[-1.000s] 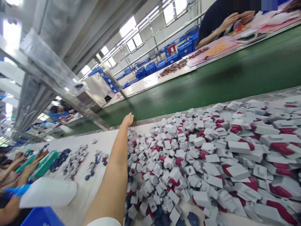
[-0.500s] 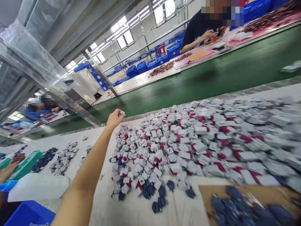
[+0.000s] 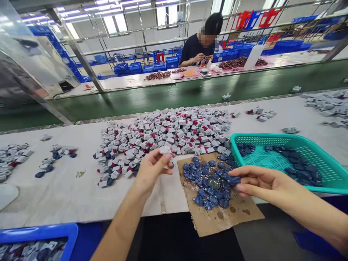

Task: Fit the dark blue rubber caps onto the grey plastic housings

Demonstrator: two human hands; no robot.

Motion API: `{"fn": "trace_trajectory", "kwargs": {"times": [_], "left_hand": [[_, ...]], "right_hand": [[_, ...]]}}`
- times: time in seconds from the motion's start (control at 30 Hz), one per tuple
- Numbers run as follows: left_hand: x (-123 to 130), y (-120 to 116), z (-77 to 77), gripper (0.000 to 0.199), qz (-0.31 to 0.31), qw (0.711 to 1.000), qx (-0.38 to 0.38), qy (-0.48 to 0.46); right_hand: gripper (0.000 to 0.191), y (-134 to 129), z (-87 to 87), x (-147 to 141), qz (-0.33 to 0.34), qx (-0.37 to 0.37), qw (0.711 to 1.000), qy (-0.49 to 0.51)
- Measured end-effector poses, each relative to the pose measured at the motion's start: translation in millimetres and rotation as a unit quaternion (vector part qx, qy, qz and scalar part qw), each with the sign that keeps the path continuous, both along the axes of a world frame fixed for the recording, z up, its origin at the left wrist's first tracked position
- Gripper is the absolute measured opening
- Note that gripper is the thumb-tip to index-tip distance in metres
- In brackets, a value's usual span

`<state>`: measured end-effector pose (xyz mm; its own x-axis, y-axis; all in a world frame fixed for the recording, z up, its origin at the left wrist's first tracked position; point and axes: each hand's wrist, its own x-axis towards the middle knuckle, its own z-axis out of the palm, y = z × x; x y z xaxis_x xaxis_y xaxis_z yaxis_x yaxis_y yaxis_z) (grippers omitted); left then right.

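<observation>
Green belt [image 3: 152,96]: runs across beyond my table, with two small pale clusters on it; past it a person [image 3: 193,49] bends over small work in both hands.
White table [image 3: 65,195]: spreads in front of me, under both my hands.
Heap of grey-and-red pieces [image 3: 168,132]: lies on the table up to the belt's edge, with some dark blue among it at its left side.
Teal basket [image 3: 274,136]: sits to the right of the heap, dark blue pieces inside.
Blue tub [image 3: 73,235]: at my lower left, holding more mixed pieces.
Cardboard sheet [image 3: 231,221]: overhangs the table's near edge, wet-looking, spotted dark, bearing a cluster of blue pieces [image 3: 201,175].
My right hand [image 3: 269,183]: thumb and fingers closed on a piece, fingers nearly straight, over the cardboard's right side.
My left hand [image 3: 148,174]: thumb and index pinched together, the other fingers loosely bent, before the heap.
Dark blue piece [image 3: 234,180]: gripped at my right fingertips, above the cluster; whether it touches others I cannot tell.
Pale grey piece [image 3: 165,149]: held up at my left fingertips.
</observation>
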<state>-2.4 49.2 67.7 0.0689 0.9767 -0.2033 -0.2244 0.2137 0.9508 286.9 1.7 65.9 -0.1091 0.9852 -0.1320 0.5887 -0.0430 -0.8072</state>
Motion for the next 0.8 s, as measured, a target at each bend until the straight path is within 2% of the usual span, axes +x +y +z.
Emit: {"fn": "trace_trajectory", "kwargs": {"times": [0.1,0.17,0.27,0.4,0.53,0.8], "left_hand": [[10.7,-20.7,-21.5,0.055,0.012,0.999,-0.034,-0.038],[12.6,-28.2,-32.8,0.056,0.014,0.998,-0.046,-0.05],[11.9,-33.1,-42.2,0.056,0.015,0.996,-0.047,-0.072],[10.7,-34.1,-44.8,0.052,0.018,0.994,-0.041,-0.097],[10.7,-34.6,-44.4,0.045,-0.001,0.994,-0.039,-0.101],[9.6,-36.2,-46.5,0.039,-0.028,0.994,-0.042,-0.102]], "right_hand": [[0.053,-0.1,-7.9,-10.7,0.083,0.086,0.99,-0.076],[0.046,0.8,-13.2,-14.9,0.106,0.154,0.974,-0.128],[0.038,2.1,-20.7,-20.9,0.132,0.207,0.955,-0.165],[0.032,1.9,-29.9,-26.5,0.179,0.239,0.933,-0.2],[0.035,-0.9,-35.0,-21.3,0.216,0.252,0.916,-0.224],[0.03,8.6,-31.8,-15.4,0.255,0.266,0.892,-0.264]]}}
